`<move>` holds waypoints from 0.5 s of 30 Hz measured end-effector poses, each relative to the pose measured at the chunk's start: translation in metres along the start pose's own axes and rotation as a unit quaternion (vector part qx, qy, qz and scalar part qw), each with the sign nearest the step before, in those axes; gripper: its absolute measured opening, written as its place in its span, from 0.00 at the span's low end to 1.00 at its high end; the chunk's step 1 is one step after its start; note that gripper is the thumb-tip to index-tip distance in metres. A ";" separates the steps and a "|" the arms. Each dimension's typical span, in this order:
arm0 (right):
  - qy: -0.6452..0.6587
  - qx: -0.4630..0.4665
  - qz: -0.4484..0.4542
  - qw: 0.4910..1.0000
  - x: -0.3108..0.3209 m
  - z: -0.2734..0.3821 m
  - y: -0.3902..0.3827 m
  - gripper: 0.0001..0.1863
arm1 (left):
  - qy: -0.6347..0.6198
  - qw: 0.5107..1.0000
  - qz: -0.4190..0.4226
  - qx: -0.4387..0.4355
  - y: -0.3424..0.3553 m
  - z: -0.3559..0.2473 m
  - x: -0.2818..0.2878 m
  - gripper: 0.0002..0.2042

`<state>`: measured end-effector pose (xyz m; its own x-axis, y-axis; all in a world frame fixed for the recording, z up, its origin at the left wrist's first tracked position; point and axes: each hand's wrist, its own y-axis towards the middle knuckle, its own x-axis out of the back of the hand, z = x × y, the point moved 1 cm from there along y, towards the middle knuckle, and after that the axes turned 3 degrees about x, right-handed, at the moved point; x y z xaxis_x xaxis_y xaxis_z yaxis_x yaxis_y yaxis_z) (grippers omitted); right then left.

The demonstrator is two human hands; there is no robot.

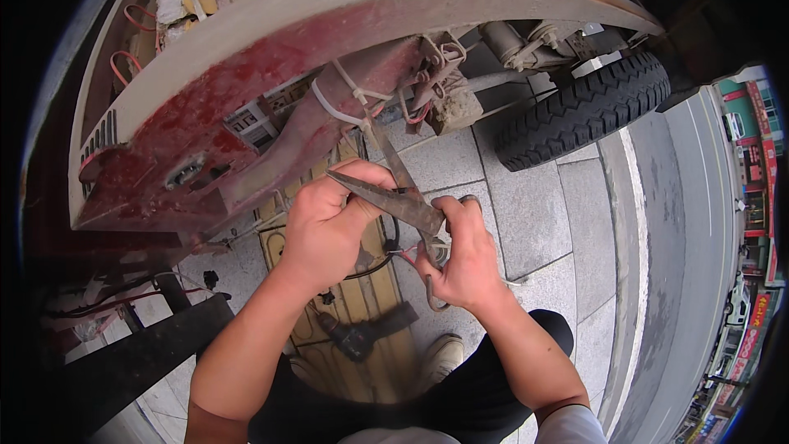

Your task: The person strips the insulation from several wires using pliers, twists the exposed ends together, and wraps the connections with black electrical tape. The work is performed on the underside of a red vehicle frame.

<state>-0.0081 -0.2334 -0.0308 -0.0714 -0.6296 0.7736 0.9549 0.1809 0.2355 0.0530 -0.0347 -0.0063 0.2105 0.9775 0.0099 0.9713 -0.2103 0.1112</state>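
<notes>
A pair of large rusty scissors (394, 201) is spread apart in front of me, one blade slanting to the left and the other toward the vehicle. My right hand (468, 259) is closed round the handles, a handle loop showing below its fingers. My left hand (329, 218) is curled in a pinch behind the left blade; what it pinches is hidden by that blade. A thin black wire (396, 226) comes down beside the left fingers and loops to the left below the scissors. Short pink and white wire ends (408, 255) show beside the right fingers.
Over my hands hangs a dusty red vehicle frame (279, 57) with a white cable tie (333, 107) round a beam. A black tyre (588, 111) stands to the right. Below lie a yellowish ribbed panel (386, 374) and a dark power tool (357, 341). A road (699, 197) runs at the right.
</notes>
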 end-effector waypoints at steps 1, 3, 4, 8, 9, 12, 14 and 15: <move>-0.001 0.007 0.000 1.000 0.000 0.000 0.000 0.39 | -0.016 1.000 0.014 0.011 0.001 0.000 0.003 0.05; -0.004 0.021 0.001 1.000 0.000 -0.001 -0.001 0.39 | -0.027 0.997 0.035 0.057 0.004 0.001 0.009 0.05; -0.006 0.023 0.005 1.000 0.001 -0.002 -0.002 0.39 | -0.034 0.995 0.046 0.081 0.005 0.002 0.010 0.04; 0.000 0.017 0.015 1.000 0.000 -0.001 -0.003 0.39 | -0.004 0.994 0.065 0.088 0.007 -0.005 0.016 0.04; 0.003 0.011 0.016 1.000 0.000 -0.001 -0.003 0.39 | 0.003 0.994 0.071 0.086 0.008 -0.006 0.017 0.05; 0.031 0.024 -0.004 0.999 -0.007 -0.008 0.002 0.40 | -0.018 0.994 0.080 0.077 0.009 -0.007 0.014 0.04; 0.036 0.023 0.003 0.999 -0.006 -0.007 0.002 0.40 | -0.018 0.994 0.086 0.068 0.010 -0.006 0.013 0.04; 0.039 0.023 0.005 0.999 -0.005 -0.007 0.003 0.40 | -0.005 0.994 0.091 0.061 0.011 -0.006 0.014 0.04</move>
<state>-0.0030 -0.2344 -0.0383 -0.0375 -0.6836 0.7289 0.9411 0.2211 0.2558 0.0656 -0.0227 0.0011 0.3844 0.9231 0.0093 0.9231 -0.3843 -0.0135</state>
